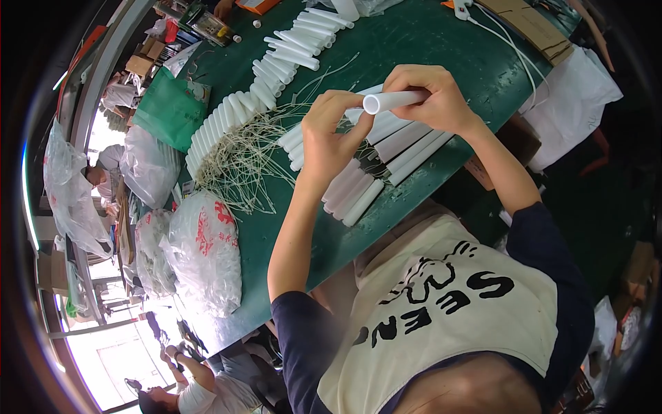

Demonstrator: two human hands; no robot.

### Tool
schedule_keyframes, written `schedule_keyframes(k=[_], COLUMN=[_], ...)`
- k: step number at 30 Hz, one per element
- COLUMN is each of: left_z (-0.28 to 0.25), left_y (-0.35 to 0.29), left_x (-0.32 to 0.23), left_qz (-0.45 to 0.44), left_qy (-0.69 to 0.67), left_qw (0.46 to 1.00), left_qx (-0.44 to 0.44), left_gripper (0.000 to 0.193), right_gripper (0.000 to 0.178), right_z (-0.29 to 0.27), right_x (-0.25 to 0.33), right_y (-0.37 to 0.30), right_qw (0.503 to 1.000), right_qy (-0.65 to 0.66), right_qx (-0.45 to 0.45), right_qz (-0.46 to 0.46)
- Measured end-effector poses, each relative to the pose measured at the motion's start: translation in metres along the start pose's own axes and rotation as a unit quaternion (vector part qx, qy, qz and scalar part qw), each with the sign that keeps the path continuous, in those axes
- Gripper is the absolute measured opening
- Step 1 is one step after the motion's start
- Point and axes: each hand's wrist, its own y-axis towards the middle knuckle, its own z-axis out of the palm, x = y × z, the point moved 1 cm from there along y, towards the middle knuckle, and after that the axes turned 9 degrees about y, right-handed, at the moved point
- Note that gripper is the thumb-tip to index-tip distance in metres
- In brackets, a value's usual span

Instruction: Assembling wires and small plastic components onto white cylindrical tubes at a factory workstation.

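Right grip (441, 100) clasps a white tube (392, 101), left grip (325, 134) unclear beside it, red writing (205, 234) marking a plastic bag (222, 262)

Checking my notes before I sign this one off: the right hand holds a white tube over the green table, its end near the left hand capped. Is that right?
Not capped: the head view shows that end of the tube open, its round hole visible near the left hand. The right hand does hold it over the green table.

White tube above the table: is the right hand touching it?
Touching: the head view shows the right hand gripping the white tube between thumb and fingers.
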Motion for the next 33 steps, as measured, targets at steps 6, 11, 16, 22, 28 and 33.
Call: schedule_keyframes(k=[6, 11, 16, 22, 28, 33], left_z=[0.0012, 0.0017, 0.0031, 0.0033, 0.0032, 0.0026], left_y=[0.0006, 0.0022, 0.0029, 0.0028, 0.0024, 0.0030], left_x=[-0.0008, 0.0001, -0.0010, -0.0016, -0.0001, 0.0024], left_qz=[0.042, 0.054, 0.077, 0.093, 0.092, 0.091], left_qy=[0.030, 0.032, 0.049, 0.068, 0.066, 0.078], left_qw=[0.998, 0.998, 0.995, 0.992, 0.992, 0.991], left_qx=[-0.024, -0.030, -0.044, -0.059, -0.061, -0.054], left_gripper=[0.022, 0.022, 0.023, 0.024, 0.025, 0.025], right_gripper=[0.015, 0.015, 0.014, 0.013, 0.014, 0.017], right_z=[0.0011, -0.0002, 0.0012, 0.0022, 0.0045, 0.0021], right_x=[-0.0008, 0.0008, -0.0019, -0.0019, -0.0041, -0.0026], right_y=[-0.0005, -0.0003, -0.0021, -0.0025, -0.0018, 0.0000], right_qw=[1.000, 1.000, 1.000, 1.000, 1.000, 1.000], right_qy=[0.017, 0.013, 0.012, -0.005, 0.005, -0.015], right_qx=[0.002, 0.000, -0.009, -0.018, -0.028, -0.017], right_qz=[0.003, 0.010, 0.013, 0.009, -0.001, 0.015])
